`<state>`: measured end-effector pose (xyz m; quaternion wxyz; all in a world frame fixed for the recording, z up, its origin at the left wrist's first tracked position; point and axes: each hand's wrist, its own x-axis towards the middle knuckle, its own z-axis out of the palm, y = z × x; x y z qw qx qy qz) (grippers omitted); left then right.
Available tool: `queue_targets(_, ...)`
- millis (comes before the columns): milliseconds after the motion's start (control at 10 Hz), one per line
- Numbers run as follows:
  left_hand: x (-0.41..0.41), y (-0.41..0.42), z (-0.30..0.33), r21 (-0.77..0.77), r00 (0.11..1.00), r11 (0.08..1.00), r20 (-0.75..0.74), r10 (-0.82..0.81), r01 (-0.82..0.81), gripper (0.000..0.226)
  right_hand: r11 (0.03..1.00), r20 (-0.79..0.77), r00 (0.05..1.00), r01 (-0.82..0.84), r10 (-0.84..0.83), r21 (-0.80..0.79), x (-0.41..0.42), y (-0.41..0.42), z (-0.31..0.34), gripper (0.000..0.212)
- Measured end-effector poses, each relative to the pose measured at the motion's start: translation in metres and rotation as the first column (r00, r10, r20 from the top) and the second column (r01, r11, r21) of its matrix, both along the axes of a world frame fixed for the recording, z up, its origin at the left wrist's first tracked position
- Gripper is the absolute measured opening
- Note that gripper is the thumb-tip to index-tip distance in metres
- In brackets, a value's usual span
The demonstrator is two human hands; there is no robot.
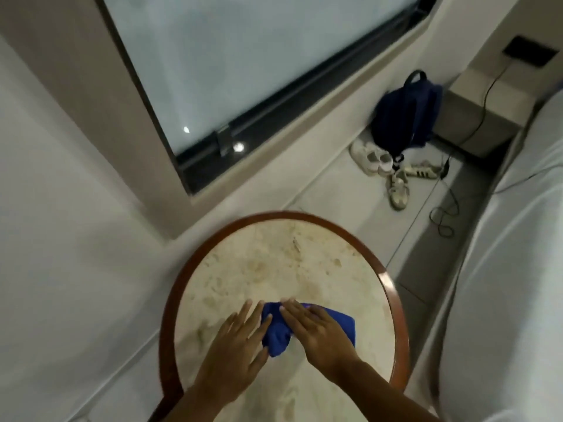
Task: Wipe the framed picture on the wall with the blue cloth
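Observation:
A blue cloth lies crumpled on a round marble-topped table with a brown wooden rim. My right hand rests flat on top of the cloth, fingers spread and pointing up-left, covering its middle. My left hand lies flat beside it, fingers extended and apart, its fingertips touching the cloth's left edge. Neither hand has closed around the cloth. No framed picture is in view.
A large dark-framed frosted window is set in the wall ahead. On the floor to the right sit a dark blue backpack, several white sneakers and a black cable. A white bed fills the right side.

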<state>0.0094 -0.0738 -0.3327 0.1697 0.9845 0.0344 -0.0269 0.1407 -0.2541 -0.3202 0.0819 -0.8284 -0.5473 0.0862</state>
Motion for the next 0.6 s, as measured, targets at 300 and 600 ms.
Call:
queue_targets(300,0.003,-0.015,-0.130,0.134,0.994,0.985,-0.045,-0.101,0.107,0.065,0.953,-0.044,0.965,0.246,-0.258,-0.178,-0.031,-0.010,-0.135,0.062)
queue_targets(600,0.031,0.003,-0.001,0.173,0.949,0.975,-0.305,-0.080,0.137,0.074,0.939,-0.266,0.938,0.134,-0.223,-0.317,0.007,0.018,-0.004,0.067)
